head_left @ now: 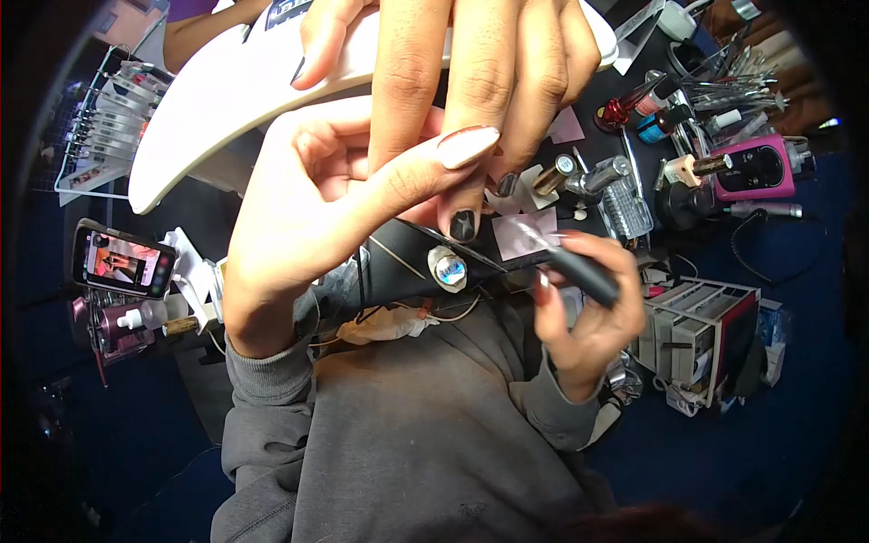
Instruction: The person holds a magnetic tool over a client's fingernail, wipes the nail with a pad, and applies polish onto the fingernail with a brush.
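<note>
Another person's hand reaches in from the top, fingers pointing down, with dark nails; one black nail bears a lighter pattern. My left hand wraps round one or more of its fingers, the thumb lying across them. To the right, my right hand pinches a black-handled brush, whose thin pale tip points up and left toward that nail, apart from it. A pink paper square lies behind the brush tip.
A white curved lamp spans the top. Left are a phone and a rack of nail samples. Right are polish bottles, a pink device, several tools and a drawer unit. A small round dish sits below the hands.
</note>
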Motion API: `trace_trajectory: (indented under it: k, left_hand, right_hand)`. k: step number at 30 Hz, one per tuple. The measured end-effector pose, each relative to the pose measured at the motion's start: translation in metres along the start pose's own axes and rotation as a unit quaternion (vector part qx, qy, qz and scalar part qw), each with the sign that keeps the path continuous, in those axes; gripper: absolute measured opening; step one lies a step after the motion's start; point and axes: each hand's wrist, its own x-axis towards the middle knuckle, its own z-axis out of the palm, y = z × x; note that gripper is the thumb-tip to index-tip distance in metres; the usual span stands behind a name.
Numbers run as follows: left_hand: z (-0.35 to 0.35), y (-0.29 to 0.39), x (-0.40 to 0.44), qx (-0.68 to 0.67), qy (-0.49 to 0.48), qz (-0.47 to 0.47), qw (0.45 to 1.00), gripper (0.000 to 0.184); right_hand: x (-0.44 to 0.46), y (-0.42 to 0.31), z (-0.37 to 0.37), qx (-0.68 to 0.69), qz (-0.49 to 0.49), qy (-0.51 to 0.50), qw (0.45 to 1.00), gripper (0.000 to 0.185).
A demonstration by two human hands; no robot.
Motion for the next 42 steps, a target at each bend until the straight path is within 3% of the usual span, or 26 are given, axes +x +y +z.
trace_trajectory:
  k: [3, 7, 11, 14, 18, 31, 33, 34, 36, 39, 42]
  left_hand:
    - [0.001, -0.002, 0.0, -0.045, -0.001, -0.001, 0.999, 0.028]
    - [0.005, -0.006, -0.001, -0.049, 0.017, -0.012, 0.999, 0.029]
    - [0.006, -0.007, -0.001, -0.073, 0.005, -0.021, 0.997, 0.03]
    - [0.009, -0.007, 0.0, -0.089, 0.006, -0.013, 0.996, 0.028]
    - [0.01, -0.01, 0.001, -0.104, 0.008, 0.012, 0.994, 0.025]
    - [0.012, -0.011, 0.002, -0.112, 0.042, 0.02, 0.993, 0.02]
    - [0.008, -0.012, 0.005, -0.123, -0.006, 0.048, 0.991, 0.018]
    - [0.008, -0.012, 0.005, -0.124, -0.006, 0.046, 0.991, 0.018]
    - [0.008, -0.011, 0.005, -0.145, -0.009, 0.036, 0.989, 0.018]
    - [0.013, -0.015, 0.004, -0.134, 0.019, 0.057, 0.989, 0.018]
    - [0.014, -0.022, 0.007, -0.165, 0.008, 0.054, 0.985, 0.017]
  right_hand:
    - [-0.013, -0.014, -0.001, 0.098, 0.082, 0.128, 0.983, 0.035]
    - [-0.01, -0.024, 0.011, 0.193, -0.02, 0.169, 0.966, 0.032]
    - [-0.004, -0.035, 0.027, 0.229, -0.016, 0.2, 0.952, 0.03]
    - [0.002, -0.03, 0.025, 0.083, -0.156, 0.023, 0.984, 0.037]
    - [0.004, -0.018, 0.028, 0.081, -0.209, 0.02, 0.974, 0.036]
    - [0.006, -0.029, 0.002, 0.059, -0.112, -0.179, 0.976, 0.037]
    - [0.006, -0.028, 0.004, 0.028, -0.102, -0.232, 0.967, 0.037]
    - [0.003, -0.027, 0.015, 0.028, -0.101, -0.232, 0.967, 0.037]
    - [-0.004, -0.019, 0.046, 0.186, -0.147, 0.064, 0.969, 0.034]
    - [0.001, -0.006, 0.041, 0.132, -0.229, 0.025, 0.964, 0.033]
    - [0.015, -0.031, 0.034, 0.052, -0.192, -0.045, 0.979, 0.032]
